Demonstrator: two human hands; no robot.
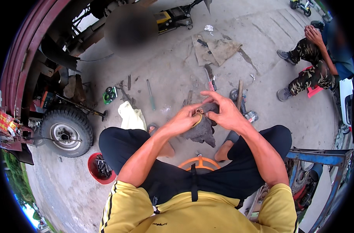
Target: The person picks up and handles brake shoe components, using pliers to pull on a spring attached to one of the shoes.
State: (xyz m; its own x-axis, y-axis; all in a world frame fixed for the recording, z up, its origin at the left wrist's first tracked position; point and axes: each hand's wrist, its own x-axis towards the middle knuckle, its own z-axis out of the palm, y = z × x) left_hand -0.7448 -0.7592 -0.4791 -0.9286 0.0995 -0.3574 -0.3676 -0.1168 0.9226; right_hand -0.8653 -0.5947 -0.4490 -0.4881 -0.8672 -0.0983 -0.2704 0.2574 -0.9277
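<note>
Between my knees, a dirty grey cloth glove (202,131) with a yellowish edge hangs from both hands, its finger-like ends pointing down. My left hand (186,119) pinches it near that edge. On its other side my right hand (225,110) grips the upper part between thumb and fingers, with the index finger stretched out. Something small and brownish shows at the left fingertips; I cannot tell what it is. Beyond my hands lies a long-handled tool (240,93) on the ground, and a screwdriver (151,95) is farther left.
A truck wheel (66,132) stands at left, near a red bucket (94,169) of metal tools. A pale bag (130,115) lies by my left foot. Sackcloth (219,50) and a floor jack (173,18) are farther off. A person (320,64) sits at right, above a blue metal cart (320,157).
</note>
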